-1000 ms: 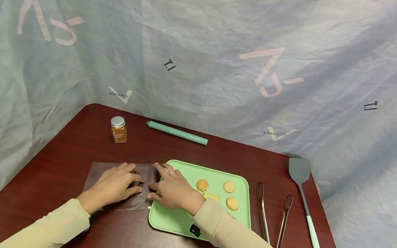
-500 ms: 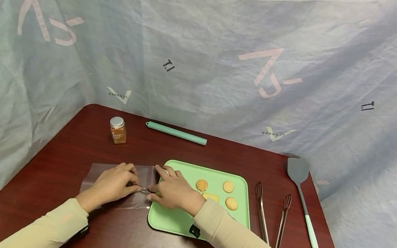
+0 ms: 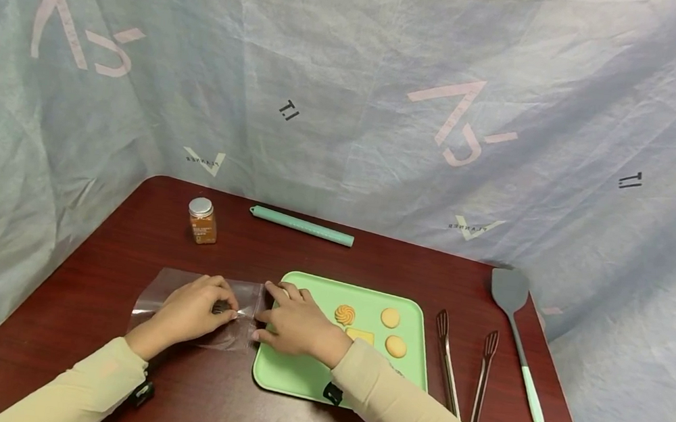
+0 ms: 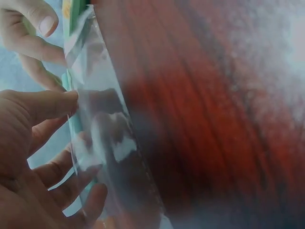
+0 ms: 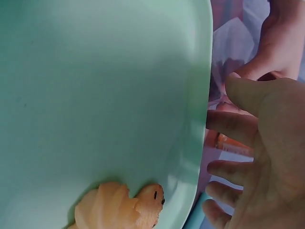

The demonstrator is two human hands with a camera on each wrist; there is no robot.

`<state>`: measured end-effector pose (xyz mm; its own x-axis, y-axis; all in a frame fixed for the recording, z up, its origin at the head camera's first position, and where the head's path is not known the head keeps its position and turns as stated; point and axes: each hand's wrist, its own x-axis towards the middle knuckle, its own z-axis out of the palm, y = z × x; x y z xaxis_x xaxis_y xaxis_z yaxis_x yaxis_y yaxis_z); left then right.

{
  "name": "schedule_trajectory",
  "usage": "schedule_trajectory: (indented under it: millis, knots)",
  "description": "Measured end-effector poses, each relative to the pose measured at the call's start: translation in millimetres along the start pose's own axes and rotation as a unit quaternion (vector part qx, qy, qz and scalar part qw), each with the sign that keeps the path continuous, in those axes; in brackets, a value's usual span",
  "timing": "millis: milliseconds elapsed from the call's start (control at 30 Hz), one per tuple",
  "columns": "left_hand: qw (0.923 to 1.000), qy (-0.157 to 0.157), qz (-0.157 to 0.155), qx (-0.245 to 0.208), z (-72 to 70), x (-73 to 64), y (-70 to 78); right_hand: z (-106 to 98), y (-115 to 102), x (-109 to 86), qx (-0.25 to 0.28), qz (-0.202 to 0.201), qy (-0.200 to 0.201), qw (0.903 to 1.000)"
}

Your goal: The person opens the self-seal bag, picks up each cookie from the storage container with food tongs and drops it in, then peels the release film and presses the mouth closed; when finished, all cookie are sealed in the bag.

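A clear plastic bag (image 3: 148, 301) lies on the table, its right end by the tray's left edge. My left hand (image 3: 194, 309) pinches the film between thumb and forefinger; in the left wrist view, a fold rises from the fingers (image 4: 62, 102). Fingers of my right hand (image 3: 299, 323) stretch over the left rim of the green tray (image 3: 291, 380) and touch the bag's right end. In the right wrist view that hand's fingers (image 5: 233, 126) are spread and loosely bent. On the tray sit a swirl cookie (image 3: 344, 315), a square cookie (image 3: 360, 336) and round cookies (image 3: 390, 318).
A jar with a silver lid (image 3: 202, 222) stands at the back left. Behind the tray lies a pale green rod (image 3: 302, 226). Two metal forked utensils (image 3: 448, 361) and a grey spatula (image 3: 510, 292) lie to the right. A cloth (image 3: 348, 103) hangs behind the table.
My left hand has closed its thumb and forefinger on the film and drawn slightly left. The bag has bunched and its left part has lifted. The right hand has barely moved.
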<state>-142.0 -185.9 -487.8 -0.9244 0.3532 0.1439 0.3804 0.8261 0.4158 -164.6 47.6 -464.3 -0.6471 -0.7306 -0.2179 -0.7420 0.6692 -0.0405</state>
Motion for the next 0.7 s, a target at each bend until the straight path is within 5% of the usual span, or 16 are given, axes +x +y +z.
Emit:
schedule_trajectory:
  millis: [333, 467, 700]
  knots:
    - [0.9995, 0.024, 0.0, -0.019, -2.7, 0.2, 0.4, -3, 3, -0.6, 0.011, -0.006, 0.014, 0.9998]
    - [0.9964, 0.027, 0.014, -0.078, -4.9, 1.1, -2.3, -2, 3, -0.5, 0.007, -0.009, 0.01, 0.9999]
    - [0.9801, 0.023, 0.021, -0.196, -12.9, 0.3, -7.0, 2, 2, 0.8, 0.011, -0.005, 0.002, 0.9999]
